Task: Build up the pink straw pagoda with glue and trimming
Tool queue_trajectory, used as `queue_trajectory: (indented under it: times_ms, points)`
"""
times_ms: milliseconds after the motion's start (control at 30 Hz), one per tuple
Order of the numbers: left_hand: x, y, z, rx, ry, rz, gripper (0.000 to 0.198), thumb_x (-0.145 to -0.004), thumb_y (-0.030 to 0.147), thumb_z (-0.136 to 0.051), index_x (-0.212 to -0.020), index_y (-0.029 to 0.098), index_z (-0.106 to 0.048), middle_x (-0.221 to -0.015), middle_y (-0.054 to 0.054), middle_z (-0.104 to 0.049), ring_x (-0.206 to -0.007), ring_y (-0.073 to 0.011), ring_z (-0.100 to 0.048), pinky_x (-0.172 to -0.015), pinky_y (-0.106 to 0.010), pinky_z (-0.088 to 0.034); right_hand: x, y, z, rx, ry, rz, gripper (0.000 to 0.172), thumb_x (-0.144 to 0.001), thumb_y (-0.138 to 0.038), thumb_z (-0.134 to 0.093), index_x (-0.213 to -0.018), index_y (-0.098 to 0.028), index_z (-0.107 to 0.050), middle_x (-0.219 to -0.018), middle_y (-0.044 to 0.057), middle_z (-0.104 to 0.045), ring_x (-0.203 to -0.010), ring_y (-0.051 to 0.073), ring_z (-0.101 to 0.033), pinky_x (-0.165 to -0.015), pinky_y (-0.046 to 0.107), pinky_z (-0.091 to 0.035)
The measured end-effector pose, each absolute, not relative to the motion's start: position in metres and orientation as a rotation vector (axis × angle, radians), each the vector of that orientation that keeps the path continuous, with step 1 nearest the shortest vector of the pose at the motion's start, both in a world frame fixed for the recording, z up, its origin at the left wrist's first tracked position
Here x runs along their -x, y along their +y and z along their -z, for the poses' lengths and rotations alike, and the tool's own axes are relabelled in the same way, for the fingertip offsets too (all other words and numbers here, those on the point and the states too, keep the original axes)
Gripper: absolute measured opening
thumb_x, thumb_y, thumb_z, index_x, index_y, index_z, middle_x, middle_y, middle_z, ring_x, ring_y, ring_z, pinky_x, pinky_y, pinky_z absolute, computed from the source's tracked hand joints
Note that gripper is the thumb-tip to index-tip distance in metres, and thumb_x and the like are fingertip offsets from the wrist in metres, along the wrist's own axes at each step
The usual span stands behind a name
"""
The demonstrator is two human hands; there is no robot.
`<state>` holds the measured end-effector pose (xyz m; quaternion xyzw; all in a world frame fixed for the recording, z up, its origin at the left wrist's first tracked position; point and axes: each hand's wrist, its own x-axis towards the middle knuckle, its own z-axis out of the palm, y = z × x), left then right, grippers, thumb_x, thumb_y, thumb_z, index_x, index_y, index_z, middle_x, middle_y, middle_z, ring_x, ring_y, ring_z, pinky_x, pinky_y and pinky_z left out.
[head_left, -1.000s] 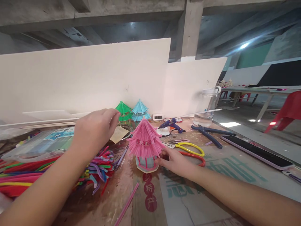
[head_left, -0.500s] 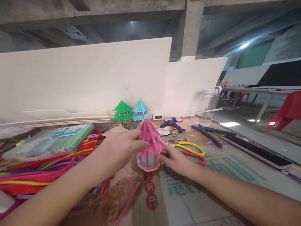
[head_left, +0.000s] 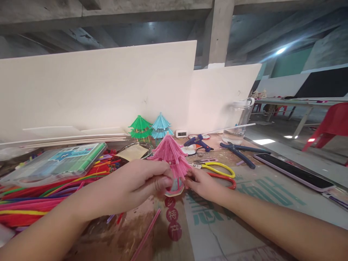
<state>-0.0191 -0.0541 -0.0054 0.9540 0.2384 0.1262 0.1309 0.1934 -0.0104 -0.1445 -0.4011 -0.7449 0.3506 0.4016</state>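
Observation:
A pink pavilion model (head_left: 170, 148) made of pipe cleaners stands upright in front of me, with two roof tiers and a pale base. My left hand (head_left: 148, 181) is closed at its left side, thumb and forefinger pinched by the lower roof and hiding part of the base. My right hand (head_left: 199, 183) grips the model from the right, its fingertips at the lower roof's edge and the base. A loose pink pipe cleaner (head_left: 146, 232) lies on the table nearer to me.
Pipe cleaners (head_left: 32, 203) and a clear plastic case (head_left: 67, 163) lie left. Green (head_left: 139, 125) and blue (head_left: 161, 125) pavilions stand behind. Scissors (head_left: 220, 168), a glue gun (head_left: 198, 142), pliers (head_left: 241, 156), a phone (head_left: 293, 174) and a clear jug (head_left: 239, 119) are on the right.
My left hand has come down from the upper roof to the lower left side of the pink pavilion. My right hand stays at its right side.

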Motion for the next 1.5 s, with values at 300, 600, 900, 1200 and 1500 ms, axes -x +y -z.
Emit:
queue_trajectory:
  times_ms: [300,600,900,1200,1500]
  points:
    - [0.028,-0.054,0.001,-2.576,0.713,-0.495,0.036,-0.091,0.029,-0.043,-0.057,0.017,-0.040,-0.054,0.005,-0.034,-0.048,-0.0070,-0.033,-0.044,-0.019,-0.026,-0.193,-0.009,0.145,1.023,-1.886,-0.869,0.016,-0.080,-0.032,-0.047,-0.071,-0.023,-0.037,-0.062,-0.004,-0.047,-0.058,0.013,-0.044,-0.055,0.026,-0.035]
    - [0.027,-0.068,-0.007,-2.422,0.769,-0.932,0.022,-0.086,0.023,-0.051,-0.069,0.021,-0.065,-0.057,0.003,-0.055,-0.050,-0.0074,-0.046,-0.044,-0.016,-0.034,-0.193,-0.009,0.145,1.019,-1.862,-0.860,0.015,-0.078,-0.030,-0.049,-0.071,-0.023,-0.037,-0.062,-0.004,-0.046,-0.058,0.013,-0.044,-0.054,0.026,-0.034]
    - [0.020,-0.057,0.001,-2.021,0.805,-1.034,0.013,-0.079,0.033,-0.067,-0.081,0.025,-0.077,-0.073,-0.001,-0.075,-0.067,-0.0137,-0.068,-0.062,-0.020,-0.054,-0.201,-0.023,0.133,0.970,-1.475,-0.707,0.010,-0.080,-0.027,-0.047,-0.084,-0.023,-0.039,-0.062,-0.008,-0.032,-0.052,0.010,-0.032,-0.050,0.023,-0.028]
    - [0.015,-0.048,0.009,-1.670,0.491,-0.914,0.022,-0.087,0.034,-0.060,-0.095,0.021,-0.075,-0.096,-0.006,-0.075,-0.091,-0.0183,-0.070,-0.086,-0.029,-0.056,-0.197,-0.063,0.074,0.883,-1.875,-0.669,0.045,-0.085,-0.037,-0.055,-0.128,-0.025,-0.048,-0.082,0.002,-0.056,-0.071,0.015,-0.051,-0.060,0.027,-0.040]
    - [0.020,-0.051,0.012,-1.800,0.621,-0.932,0.023,-0.086,0.036,-0.060,-0.101,0.025,-0.073,-0.110,-0.005,-0.071,-0.105,-0.0216,-0.065,-0.098,-0.038,-0.048,-0.157,-0.058,0.045,0.904,-1.976,-1.269,0.017,-0.078,-0.031,-0.054,-0.069,-0.018,-0.058,-0.059,-0.002,-0.054,-0.054,0.010,-0.047,-0.053,0.023,-0.038]
